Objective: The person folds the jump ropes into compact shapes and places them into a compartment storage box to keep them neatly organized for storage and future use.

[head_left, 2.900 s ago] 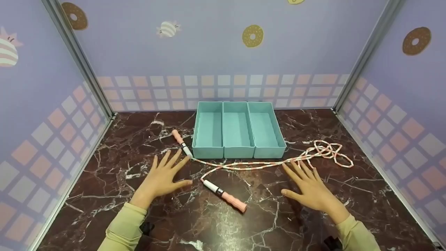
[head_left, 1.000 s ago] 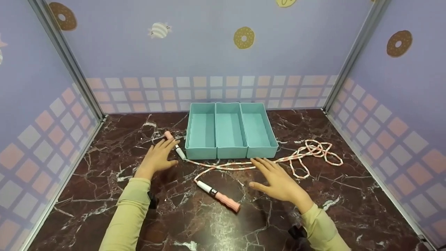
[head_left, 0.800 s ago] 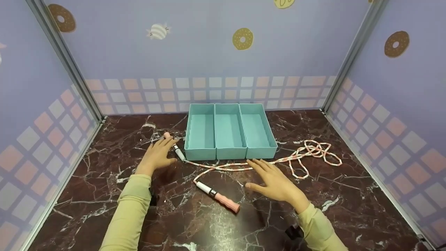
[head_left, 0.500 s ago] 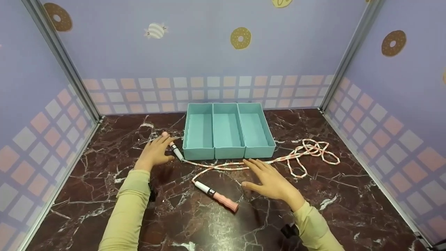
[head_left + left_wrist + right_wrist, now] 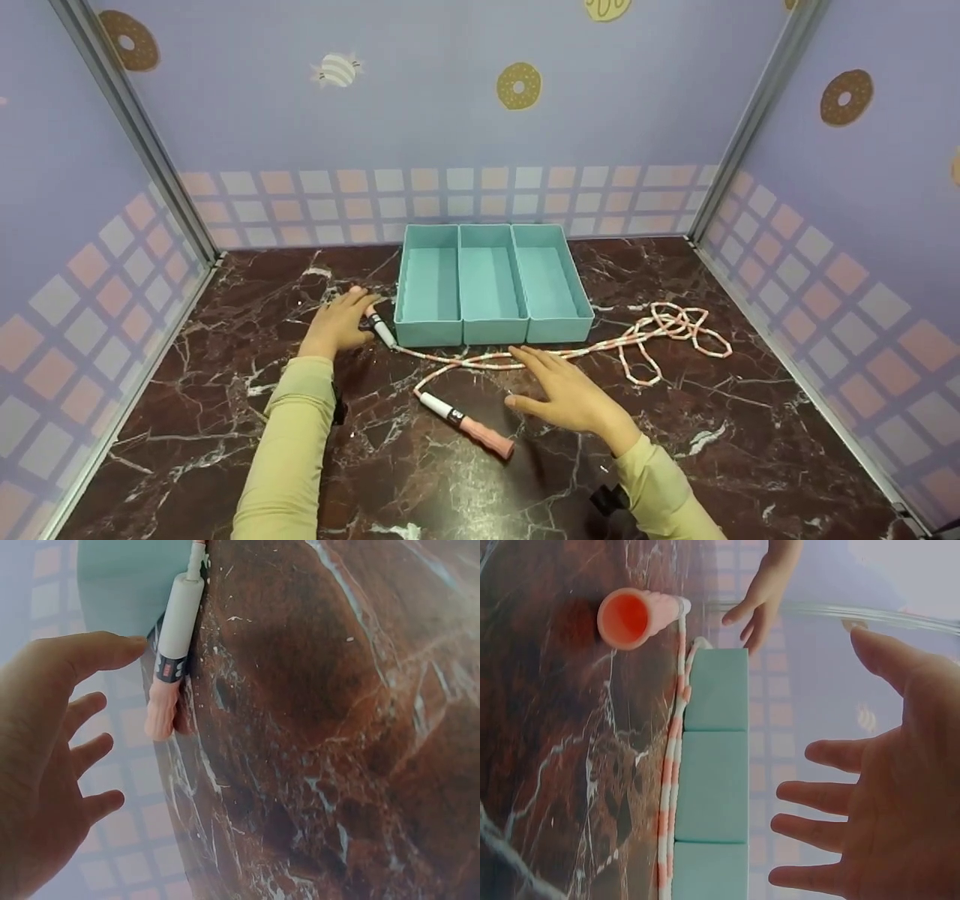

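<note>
A jump rope with a pink-and-white beaded cord (image 5: 592,349) lies on the dark marbled table. One pink-and-white handle (image 5: 384,331) sits left of the teal box, its pink end partly hidden behind my left hand (image 5: 337,324). In the left wrist view that hand has its fingers spread beside the handle (image 5: 172,652), a gap showing between them. The other handle (image 5: 469,426) lies nearer the front. My right hand (image 5: 574,394) hovers over the cord's middle, fingers extended, holding nothing; the right wrist view shows its palm (image 5: 907,780) apart from the cord (image 5: 671,787).
A teal box (image 5: 495,330) with three compartments stands at the back middle, close behind the cord. The cord's loose loops (image 5: 675,322) lie to its right. Purple patterned walls (image 5: 450,112) enclose the table at the back and both sides.
From wide apart, my left hand has moved forward to the far handle, and my right hand has moved left along the cord. The view has shifted slightly; rope and box stay put.
</note>
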A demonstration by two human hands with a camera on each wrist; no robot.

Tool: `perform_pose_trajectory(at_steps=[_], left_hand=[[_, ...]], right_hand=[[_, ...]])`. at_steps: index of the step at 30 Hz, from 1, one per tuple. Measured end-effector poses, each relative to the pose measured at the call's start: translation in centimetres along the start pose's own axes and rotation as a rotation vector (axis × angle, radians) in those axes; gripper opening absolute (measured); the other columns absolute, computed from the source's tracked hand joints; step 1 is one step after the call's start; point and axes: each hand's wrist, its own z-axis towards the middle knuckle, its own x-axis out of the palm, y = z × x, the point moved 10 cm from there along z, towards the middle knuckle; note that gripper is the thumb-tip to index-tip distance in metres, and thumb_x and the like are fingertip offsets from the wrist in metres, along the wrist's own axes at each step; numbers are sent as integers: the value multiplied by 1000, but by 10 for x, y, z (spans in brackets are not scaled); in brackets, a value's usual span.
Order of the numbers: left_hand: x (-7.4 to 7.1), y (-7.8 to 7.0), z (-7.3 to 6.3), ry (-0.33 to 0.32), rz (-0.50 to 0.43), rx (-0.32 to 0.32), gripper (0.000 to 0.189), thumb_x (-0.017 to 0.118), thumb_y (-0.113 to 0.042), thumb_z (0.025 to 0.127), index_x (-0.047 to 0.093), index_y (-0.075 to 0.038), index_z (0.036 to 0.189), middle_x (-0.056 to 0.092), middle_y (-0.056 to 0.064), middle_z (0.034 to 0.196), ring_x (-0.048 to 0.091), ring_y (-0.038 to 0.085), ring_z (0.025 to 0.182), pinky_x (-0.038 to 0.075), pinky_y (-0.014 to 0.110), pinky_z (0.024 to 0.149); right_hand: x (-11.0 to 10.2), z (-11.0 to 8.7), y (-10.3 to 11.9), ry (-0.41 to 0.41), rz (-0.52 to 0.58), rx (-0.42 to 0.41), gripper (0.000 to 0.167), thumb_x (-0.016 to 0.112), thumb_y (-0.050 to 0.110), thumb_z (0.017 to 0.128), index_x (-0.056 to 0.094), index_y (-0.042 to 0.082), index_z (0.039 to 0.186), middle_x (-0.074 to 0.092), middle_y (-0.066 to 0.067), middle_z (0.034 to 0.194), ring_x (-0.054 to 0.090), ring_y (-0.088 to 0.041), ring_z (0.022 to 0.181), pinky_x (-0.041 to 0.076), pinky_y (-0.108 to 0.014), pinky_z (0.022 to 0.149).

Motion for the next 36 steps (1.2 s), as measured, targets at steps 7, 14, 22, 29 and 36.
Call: perform_pose_trajectory(at_steps=[7,14,22,29,36], left_hand=[[8,5,7,9,21,-3,73,76,-12,88,49,-3,155,43,27,160,37,51,148,28,73,118],[16,7,12,-11,50,13,72,72,-7,85,49,-2,154,46,27,157,39,50,147,31,70,117],[29,5,21,5,78,40,69,69,-4,86,50,1,152,47,27,156,39,48,147,31,72,117],[33,6,18,21,107,34,65,71,-4,86,54,2,148,47,27,157,38,47,148,29,72,118],[29,7,13,3,135,48,50,73,-7,91,62,3,138,52,27,150,42,47,144,30,71,117]], right_hand=[[5,4,7,11,17,-9,83,62,57,102,36,8,164,40,-26,163,37,-51,149,31,-69,118],[16,7,11,63,19,11,84,61,60,102,33,12,166,38,-26,165,34,-54,149,30,-70,118],[25,6,12,78,14,5,85,61,60,102,35,10,165,39,-23,164,38,-51,148,33,-67,118],[29,6,12,84,11,0,83,61,60,102,36,12,165,41,-24,163,42,-53,144,36,-68,115],[31,4,13,84,-8,-7,83,61,60,102,37,12,165,46,-23,160,44,-50,144,38,-66,115]])
